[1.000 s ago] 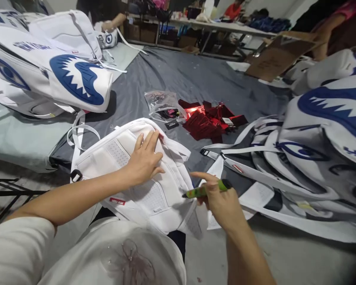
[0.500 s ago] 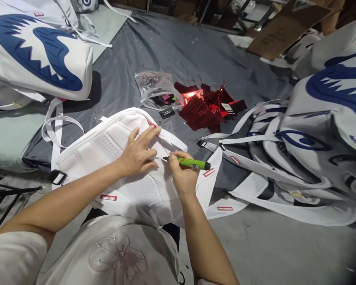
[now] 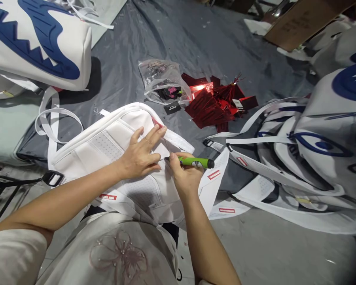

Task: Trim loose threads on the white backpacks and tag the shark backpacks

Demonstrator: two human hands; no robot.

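A white backpack (image 3: pixel 106 150) lies back-side up on my lap, its mesh padding facing me. My left hand (image 3: pixel 142 152) rests flat on it with fingers stretched toward the top edge. My right hand (image 3: pixel 185 176) is closed round a green pen-like tool (image 3: pixel 195 162), whose dark tip touches the backpack just beside my left fingers. A white strap with a small red label (image 3: pixel 214 174) hangs off the bag under the tool.
A heap of red tags (image 3: pixel 213 107) and a clear plastic bag (image 3: pixel 161 81) lie on the grey sheet (image 3: pixel 166 39) beyond the bag. White backpacks with blue shark mouths are piled at the left (image 3: pixel 38 43) and right (image 3: pixel 329 134). Cardboard (image 3: pixel 302 19) lies at the back right.
My right hand brought the green tool from the bag's lower right up to a spot beside my left fingers and holds it there. The view tilted downward.
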